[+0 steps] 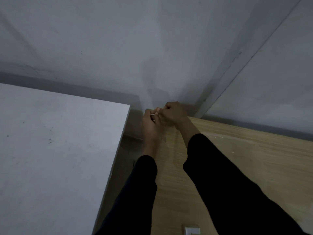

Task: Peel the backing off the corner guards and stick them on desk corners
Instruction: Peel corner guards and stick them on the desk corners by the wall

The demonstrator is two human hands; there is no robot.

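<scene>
My left hand (pixel 149 122) and my right hand (pixel 172 114) meet fingertip to fingertip above the far left corner of the wooden desk (pixel 237 158), close to the wall. Both have curled fingers and pinch a small thing between them, which I take to be a corner guard. The fingers hide nearly all of it, and the desk corner lies hidden under the hands. A small white piece (pixel 192 230), perhaps another guard, lies on the wooden desk at the bottom edge of the view.
A white tabletop (pixel 59 141) fills the left side, with a dark narrow gap (pixel 130 150) between it and the wooden desk. A grey wall (pixel 135 48) stands right behind the hands, and a white frame (pixel 237 65) runs diagonally at the right. The light is dim.
</scene>
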